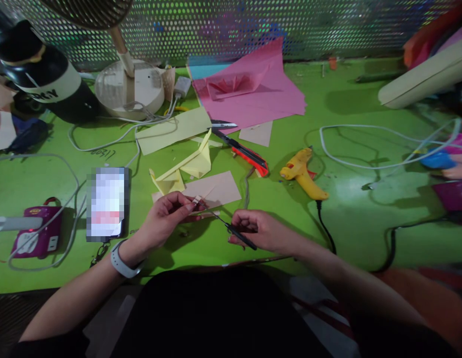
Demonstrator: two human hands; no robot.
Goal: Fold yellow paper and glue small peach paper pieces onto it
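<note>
Black bottle reads roughly "ERGIY"; handwriting on green table is unclear.

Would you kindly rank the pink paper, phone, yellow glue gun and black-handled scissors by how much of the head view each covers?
Largest to smallest:
1. Pink paper
2. Phone
3. Yellow glue gun
4. Black-handled scissors, partly hidden

Phone left, glue gun right — paper between, fan behind
</note>
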